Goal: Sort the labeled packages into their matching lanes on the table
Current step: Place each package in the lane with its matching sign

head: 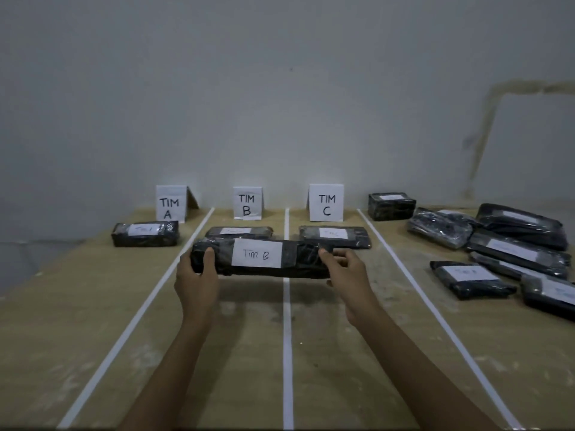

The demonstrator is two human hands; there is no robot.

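Observation:
A long black wrapped package (298,259) with a white label reading "Tim B" is held above the table over lane B, its right end reaching past the white line into lane C. My left hand (197,279) grips its left end and my right hand (345,272) grips its right end. Paper signs mark the lanes: TIM A (169,204), TIM B (247,203), TIM C (326,202). One package lies in lane A (144,234), one in lane B (239,232) just behind the held one, one in lane C (335,236).
White tape lines (287,337) divide the brown table (93,321) into lanes. To the right of lane C lie several unsorted black packages (497,250), one boxy one (391,206) at the back. A grey wall stands behind the table.

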